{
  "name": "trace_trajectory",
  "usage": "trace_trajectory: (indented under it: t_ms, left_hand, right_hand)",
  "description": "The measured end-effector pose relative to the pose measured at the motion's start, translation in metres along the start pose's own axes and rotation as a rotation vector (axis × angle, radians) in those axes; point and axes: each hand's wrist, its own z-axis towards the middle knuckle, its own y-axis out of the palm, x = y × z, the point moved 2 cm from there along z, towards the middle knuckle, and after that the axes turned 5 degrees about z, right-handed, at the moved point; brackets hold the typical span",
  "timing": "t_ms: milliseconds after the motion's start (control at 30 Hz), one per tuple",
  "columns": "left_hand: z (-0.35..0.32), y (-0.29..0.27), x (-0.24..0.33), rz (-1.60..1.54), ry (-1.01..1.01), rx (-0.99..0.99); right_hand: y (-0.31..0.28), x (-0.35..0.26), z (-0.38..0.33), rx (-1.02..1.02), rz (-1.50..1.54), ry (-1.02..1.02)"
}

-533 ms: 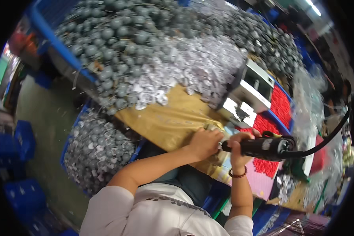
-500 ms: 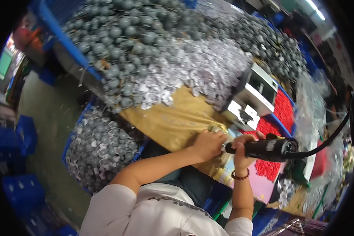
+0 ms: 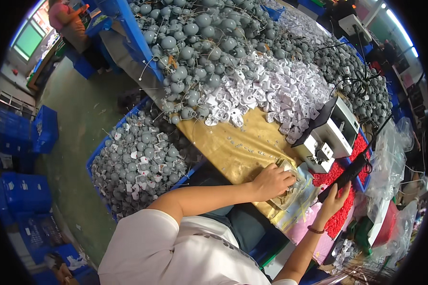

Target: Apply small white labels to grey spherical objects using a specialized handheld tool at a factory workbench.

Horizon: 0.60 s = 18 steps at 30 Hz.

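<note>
L hand (image 3: 274, 182) sits low over a small tan fixture (image 3: 286, 166) at the near edge of the gold sheet (image 3: 233, 154), fingers bent down and close together on it; what they grip, if anything, can't be told, as the knuckles hide it. R hand (image 3: 335, 202), w/ a dark red bracelet (image 3: 315, 230) at the wrist, has its fingers clamped round a black corded tool (image 3: 348, 176), held tilted to the right of the fixture and apart from L hand. White box (image 3: 314, 160) stands just beyond, btwn the hands and the heap of flat white parts (image 3: 271, 90). Grey ball-shaped parts (image 3: 204, 28) are piled behind; small red parts (image 3: 338, 216) lie nr R hand, next to pink sheet (image 3: 300, 230). Blue bin (image 3: 96, 151) of mixed grey/white pcs is on the person's left
</note>
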Motion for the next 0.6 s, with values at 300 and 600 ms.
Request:
trace_trajectory:
  t_ms: [300,600]
  left_hand:
    - [-0.001,0.0,-0.001,-0.007,-0.023,0.038]
    - [0.004,0.006,-0.005,-0.035,-0.059,0.078]
  right_hand:
    - [0.06,-0.036,-0.067,-0.468,0.235,0.323]
    - [0.096,-0.049,-0.056,-0.345,0.375,0.342]
